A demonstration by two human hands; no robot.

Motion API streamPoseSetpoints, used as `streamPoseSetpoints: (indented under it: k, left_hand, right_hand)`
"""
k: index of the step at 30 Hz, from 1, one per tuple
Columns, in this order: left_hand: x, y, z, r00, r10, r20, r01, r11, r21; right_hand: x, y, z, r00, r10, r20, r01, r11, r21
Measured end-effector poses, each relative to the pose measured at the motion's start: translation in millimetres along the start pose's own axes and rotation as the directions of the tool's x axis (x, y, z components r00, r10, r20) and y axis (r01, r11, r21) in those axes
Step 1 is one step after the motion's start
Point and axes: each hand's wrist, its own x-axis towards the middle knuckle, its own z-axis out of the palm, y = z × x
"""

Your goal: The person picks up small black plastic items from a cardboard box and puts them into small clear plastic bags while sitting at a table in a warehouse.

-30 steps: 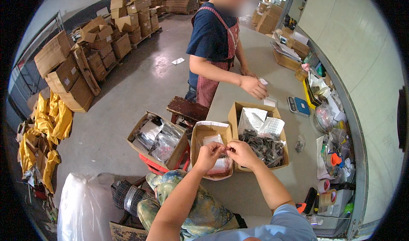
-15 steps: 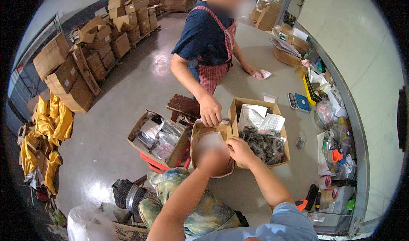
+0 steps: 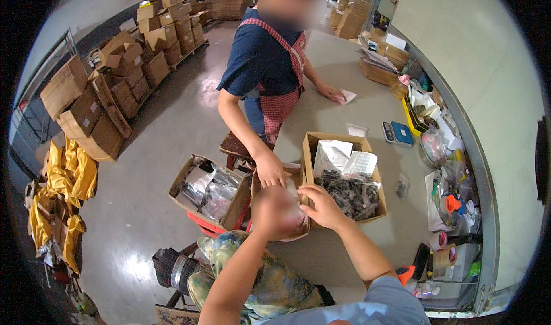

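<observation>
A small cardboard box (image 3: 294, 173) stands at the table's left edge, in front of me. My left hand (image 3: 272, 215) is over this box, too smeared for its fingers to show; something pale and pinkish lies under it, its kind unclear. At the box's right side is my right hand (image 3: 322, 207), its thumb and forefinger apart with nothing visible between them. A co-worker's hand (image 3: 271, 170) reaches into the far end of the same box. Right beside it sits a larger carton (image 3: 383, 201) of small dark parts in clear bags (image 3: 347, 193), with white sheets (image 3: 360, 164) on top.
Left of the small box, another carton (image 3: 234, 209) of plastic bags rests on a red stool (image 3: 205, 226). A blue scale (image 3: 402, 133) and a small clear bag (image 3: 402, 184) lie on the table (image 3: 338, 115). Tape rolls (image 3: 445, 256) and clutter line the right wall.
The co-worker's hand has come down into the small box. My left hand has shifted slightly left. My right thumb and forefinger have spread from a pinch at the box's edge.
</observation>
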Motion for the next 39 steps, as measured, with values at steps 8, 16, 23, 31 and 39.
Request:
streamPoseSetpoints:
  k: [8, 16, 23, 31, 39]
  left_hand:
    - [-6, -9, 5, 0.978, 0.203, 0.043, -0.198, 0.976, -0.088]
    - [-3, -8, 3, 0.980, 0.190, 0.057, -0.176, 0.966, -0.191]
    - [-4, -6, 2, 0.979, 0.167, 0.114, -0.142, 0.969, -0.200]
    - [-3, 11, 0, 0.995, -0.057, 0.080, 0.076, 0.965, -0.250]
    - [-4, 8, 1, 0.964, -0.239, 0.115, 0.264, 0.818, -0.511]
  right_hand:
    - [7, -2, -9, 0.962, 0.098, 0.254, -0.123, 0.989, 0.083]
    - [0, -10, -6, 0.960, 0.172, 0.221, -0.207, 0.967, 0.146]
    - [-3, -11, -7, 0.965, 0.156, 0.211, -0.189, 0.971, 0.146]
    - [-5, -12, 0, 0.997, -0.027, 0.078, 0.026, 1.000, 0.008]
    - [-20, -8, -18, 1.000, 0.028, -0.002, -0.028, 0.998, -0.058]
